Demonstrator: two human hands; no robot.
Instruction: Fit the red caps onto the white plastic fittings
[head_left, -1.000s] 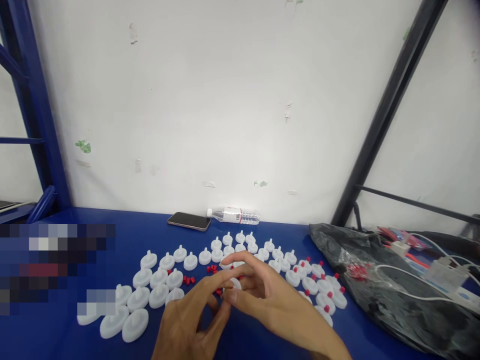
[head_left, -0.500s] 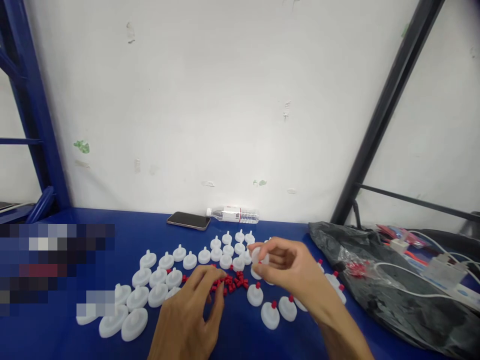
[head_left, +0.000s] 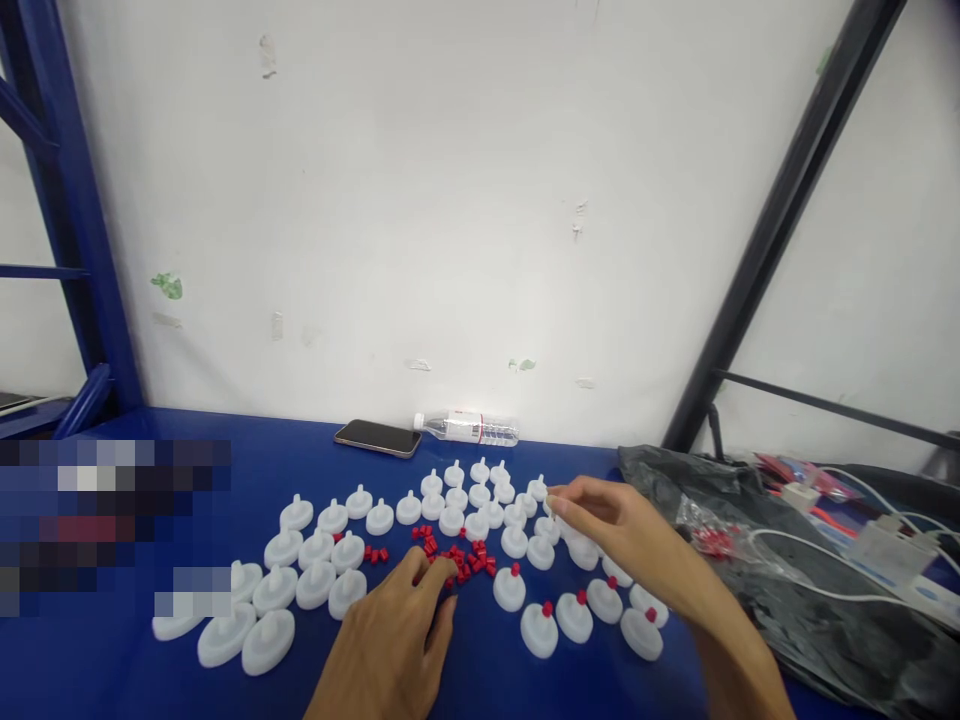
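My left hand (head_left: 394, 635) is over a loose pile of small red caps (head_left: 480, 557). Its index finger and thumb are pinched at the near side of the pile, with a red cap partly showing between them. On the right, my right hand (head_left: 611, 525) has its thumb and fingertips closed at a white plastic disc with a nozzle (head_left: 552, 508), mostly hidden by the fingers. More white discs (head_left: 514, 541) stand nozzle-up around it. Nearer to me are several white discs with red caps on their nozzles (head_left: 539, 632).
Uncapped white discs (head_left: 274, 596) spread over the left of the blue table (head_left: 247, 450). A phone (head_left: 377, 438) and a clear bottle (head_left: 469, 428) lie by the wall. At right are a black plastic sheet (head_left: 802, 610), a bag of red caps (head_left: 712, 535) and white cables.
My right hand has moved right and a little down from the disc it held, uncovering discs behind it. My left thumb and index finger have closed together at the red caps.
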